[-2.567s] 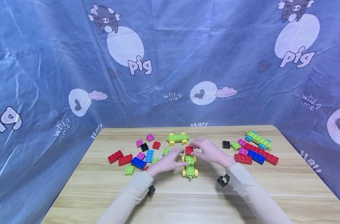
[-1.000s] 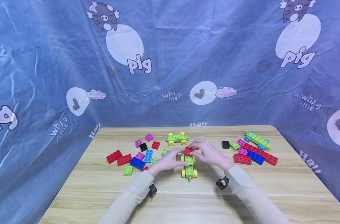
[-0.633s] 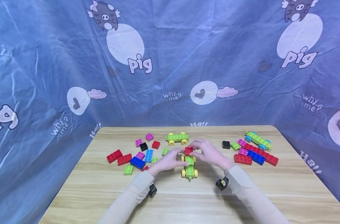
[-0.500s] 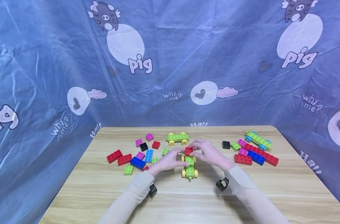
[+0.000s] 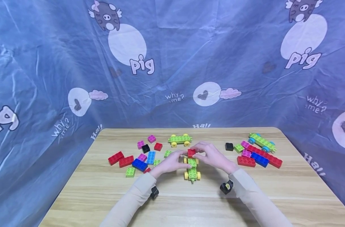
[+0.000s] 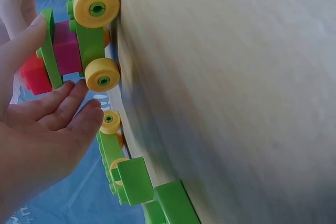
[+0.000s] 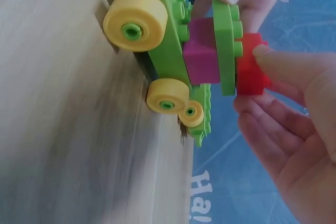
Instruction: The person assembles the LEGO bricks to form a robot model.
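In the head view, a light-green wheeled car base (image 5: pixel 192 175) with yellow wheels stands lengthwise on the table, between both hands. On it sits a pink brick (image 7: pixel 202 56), topped by a thin green plate (image 6: pixel 50 51) and a red brick (image 7: pixel 250 66). My left hand (image 5: pixel 172 162) grips the plate from the left, thumb at its near end and fingertips by its far end. My right hand (image 5: pixel 210 155) pinches the red brick between thumb and fingers, right on top of the plate. The head view hides the pink brick under the plate.
Behind the hands is another green base (image 5: pixel 180 139) with yellow wheels. Loose bricks lie to the left, among them a dark blue brick (image 5: pixel 139 165). At right lie a long red brick (image 5: pixel 270 157), a black brick (image 5: pixel 229 146) and a blue-wheeled base (image 5: pixel 261 142).
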Demonstrator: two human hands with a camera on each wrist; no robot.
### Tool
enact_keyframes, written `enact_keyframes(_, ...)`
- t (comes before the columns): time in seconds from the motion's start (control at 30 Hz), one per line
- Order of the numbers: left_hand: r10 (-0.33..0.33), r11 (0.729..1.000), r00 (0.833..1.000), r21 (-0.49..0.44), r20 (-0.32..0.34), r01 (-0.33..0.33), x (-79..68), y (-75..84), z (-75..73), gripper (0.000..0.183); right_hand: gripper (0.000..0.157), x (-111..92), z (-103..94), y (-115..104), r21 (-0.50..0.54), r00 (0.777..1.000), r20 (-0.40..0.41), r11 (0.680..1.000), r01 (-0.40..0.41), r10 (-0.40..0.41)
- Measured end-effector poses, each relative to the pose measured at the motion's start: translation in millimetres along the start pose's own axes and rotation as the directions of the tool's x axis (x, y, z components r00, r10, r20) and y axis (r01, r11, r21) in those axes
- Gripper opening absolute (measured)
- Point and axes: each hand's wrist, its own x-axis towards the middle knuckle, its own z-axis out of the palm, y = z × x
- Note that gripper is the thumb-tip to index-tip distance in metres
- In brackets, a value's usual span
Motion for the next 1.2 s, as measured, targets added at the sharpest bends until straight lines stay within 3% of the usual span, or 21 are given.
enact_keyframes(0.43, 0.025, 1.000, 1.000, 0.004, -0.011, -0.025, -0.8, -0.9, 0.3, 0.060, 0.031, -2.4, 0.3, 7.4, 0.103, 0.998, -0.019, 0.993, -0.064, 0.067)
enact_keyframes(0.67, 0.015, 1.000, 1.000, 0.024, -0.022, -0.015, -1.9, -1.6, 1.5, 0.060, 0.029, -4.0, 1.6, 7.1, 0.126, 0.998, -0.033, 0.991, -0.042, 0.046)
enact_keyframes(1.2, 0.013, 0.998, 1.000, 0.067, -0.011, -0.012, -0.2, -2.9, 1.7, 0.064, 0.031, -2.9, 0.5, 1.8, 0.059, 0.998, -0.051, 0.998, -0.031, 0.035)
